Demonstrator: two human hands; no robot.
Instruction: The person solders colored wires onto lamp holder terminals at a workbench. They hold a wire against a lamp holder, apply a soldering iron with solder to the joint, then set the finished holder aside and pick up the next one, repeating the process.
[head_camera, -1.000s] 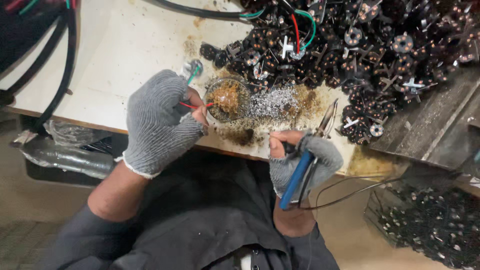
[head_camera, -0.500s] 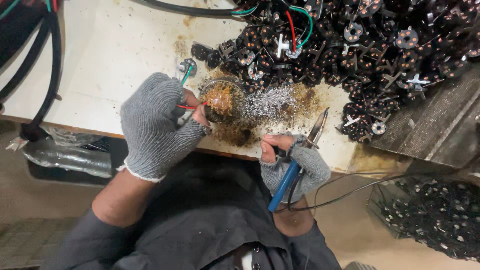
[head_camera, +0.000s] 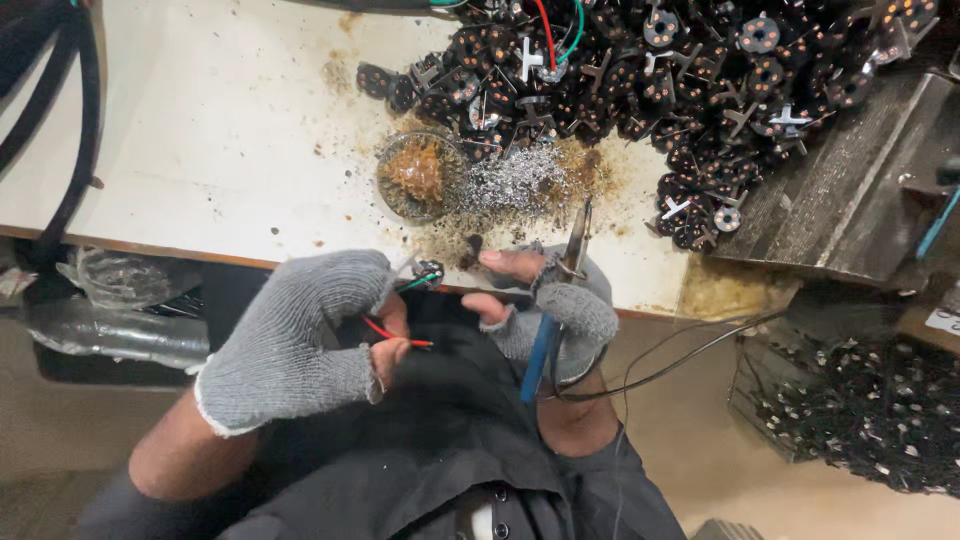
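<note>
In the head view, the left hand (head_camera: 300, 345), covered by a grey knitted fingerless glove, is seen below the near edge of the white workbench (head_camera: 200, 130), over the dark clothing of the person's lap. A small round dark component (head_camera: 428, 272) with a green and a red wire (head_camera: 395, 334) is pinched between its bare fingertips, the red wire being run back across the fingers; the fine detail of this hold is partly hidden by the glove, so the exact fingers used cannot be told. The right hand (head_camera: 545, 305), gloved alike, is clenched around blue-handled pliers (head_camera: 560, 300), whose metal nose is pointed up over the bench edge and whose handles are pointed down toward the lap. The right thumb and forefinger are stretched toward the component, just beside it but apparently not touching. On the bench, just beyond the hands, a shallow round dish (head_camera: 418, 175) holding brownish material is set, with a heap of silvery clippings (head_camera: 515, 178) touching its right side, on a brown-stained patch. Behind these, a large pile of black round parts (head_camera: 680, 70) is spread across the far right of the bench. Thick black cables (head_camera: 75, 110) are looped at the left edge, and thin dark wires (head_camera: 680, 350) are trailed from the right hand toward a crate of small parts (head_camera: 860, 410) on the floor.
</note>
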